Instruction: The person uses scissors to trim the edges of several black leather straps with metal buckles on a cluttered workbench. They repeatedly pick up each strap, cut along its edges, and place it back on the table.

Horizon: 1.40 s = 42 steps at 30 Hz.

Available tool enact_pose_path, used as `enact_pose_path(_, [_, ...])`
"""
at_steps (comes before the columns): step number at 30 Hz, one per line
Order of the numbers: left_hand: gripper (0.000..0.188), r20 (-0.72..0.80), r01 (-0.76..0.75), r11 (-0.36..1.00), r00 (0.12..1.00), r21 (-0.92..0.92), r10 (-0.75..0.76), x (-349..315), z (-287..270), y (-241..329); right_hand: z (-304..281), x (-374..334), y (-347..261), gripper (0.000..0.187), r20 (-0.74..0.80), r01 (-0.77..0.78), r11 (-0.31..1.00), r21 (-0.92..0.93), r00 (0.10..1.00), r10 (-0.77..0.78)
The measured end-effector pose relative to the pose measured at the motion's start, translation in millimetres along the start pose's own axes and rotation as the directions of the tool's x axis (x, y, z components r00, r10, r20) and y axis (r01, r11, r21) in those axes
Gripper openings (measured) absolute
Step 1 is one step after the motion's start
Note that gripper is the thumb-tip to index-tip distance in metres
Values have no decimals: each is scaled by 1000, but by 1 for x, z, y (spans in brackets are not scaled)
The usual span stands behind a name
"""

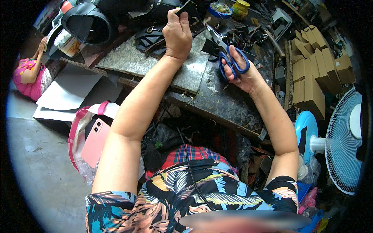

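My left hand [178,37] is raised over the far side of the workbench, its fingers closed on the edge of a black leather-like piece [189,11]. In my right hand [244,75] is a pair of scissors [229,54] with blue handles. My thumb and fingers pass through the loops, and the blades point up and left, toward the held piece but apart from it. Black strappy pieces [149,39] with a buckle lie on the bench left of my left wrist. Dark scraps [248,35] are heaped beyond the scissors.
A tub with a blue rim [220,11] and a yellow jar [240,9] stand at the back of the workbench [229,103]. Cardboard boxes [311,83] and a fan [344,139] are at right. A pink phone [94,141] rests in a bag at left. Another person [31,75] sits far left.
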<state>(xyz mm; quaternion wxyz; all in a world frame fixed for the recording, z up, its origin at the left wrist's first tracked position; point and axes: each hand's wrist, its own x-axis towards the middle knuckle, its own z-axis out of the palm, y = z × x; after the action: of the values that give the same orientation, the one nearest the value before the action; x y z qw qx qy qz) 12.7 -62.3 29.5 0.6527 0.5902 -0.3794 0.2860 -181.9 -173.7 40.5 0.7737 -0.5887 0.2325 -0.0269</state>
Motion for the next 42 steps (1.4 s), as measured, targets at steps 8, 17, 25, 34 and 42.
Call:
enact_pose_path(8, [19,-109,-39,995,993,92,49,4,-2,-16,5,-35,12,58,-151,109,991,-82,981,-121])
enact_pose_path(17, [23,463,431,850,846,-303,-264,19,-27,26,-9,-113,32,36,-114,327,911,-251,925,-363])
enact_pose_path(25, [29,915,-78,946,292,315,-280,5,-56,41,-10,-129,45,19,-114,259,863,-435,934,-338])
enact_pose_path(34, [21,527,-497,856,770,142,360,-21,-77,43,-3,-125,41,31,-44,121,271,-955,845,-534])
enact_pose_path(42, [23,735,-527,826,638,198,231,-40,-93,40,-1,-121,38,32,85,75,-41,-996,808,-583])
